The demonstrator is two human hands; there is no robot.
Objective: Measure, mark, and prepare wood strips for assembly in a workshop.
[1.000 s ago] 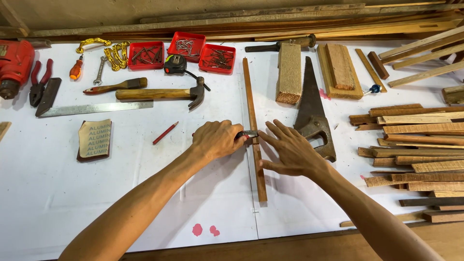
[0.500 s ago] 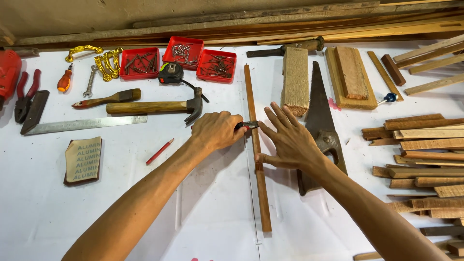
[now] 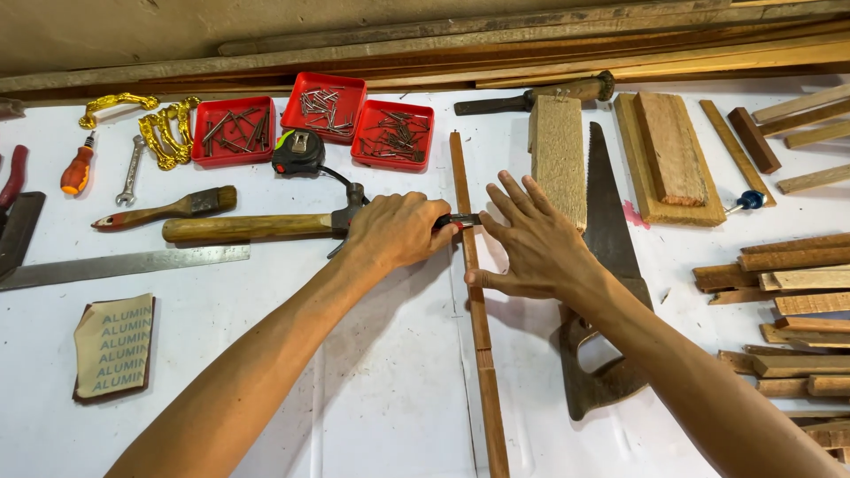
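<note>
Covering the bench is a white sheet (image 3: 390, 389), and a thin wooden strip (image 3: 478, 319) runs lengthwise down its middle. The left hand (image 3: 398, 232) is clenched around a small dark tool (image 3: 460, 220) pressed against the strip; the right hand (image 3: 536, 243) lies flat and open, its thumb steadying the strip. A handsaw (image 3: 611, 265) sits just beside it, a hammer (image 3: 257, 227) to the left. Farther back stand three red trays of nails (image 3: 314, 124), then long timber boards (image 3: 531, 53) against a drab wall.
</note>
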